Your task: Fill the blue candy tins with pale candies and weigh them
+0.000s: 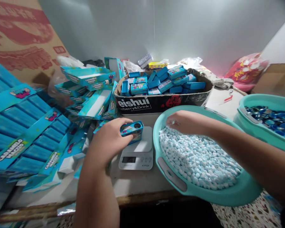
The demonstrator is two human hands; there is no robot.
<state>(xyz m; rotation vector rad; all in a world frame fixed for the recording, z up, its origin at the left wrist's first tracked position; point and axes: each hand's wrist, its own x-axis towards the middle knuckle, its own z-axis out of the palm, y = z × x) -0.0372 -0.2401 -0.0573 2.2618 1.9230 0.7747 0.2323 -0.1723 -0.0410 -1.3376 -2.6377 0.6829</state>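
My left hand [110, 139] grips a small blue tin [132, 130] with a round hole in its side, holding it on the platform of a small white digital scale [138, 151]. My right hand [184, 122] reaches into a teal basin [173, 175] full of small pale blue and white candies [197, 158]. Its fingers are curled together over the candies at the far left of the heap, and what they pinch is hidden.
A black cardboard tray [161, 103] of blue tins stands behind the scale. Blue display cartons [90, 91] pile up at left, beside flat blue packs [21, 133]. A second teal basin [268, 122] with round blue lids is at right. The table edge [137, 198] runs near me.
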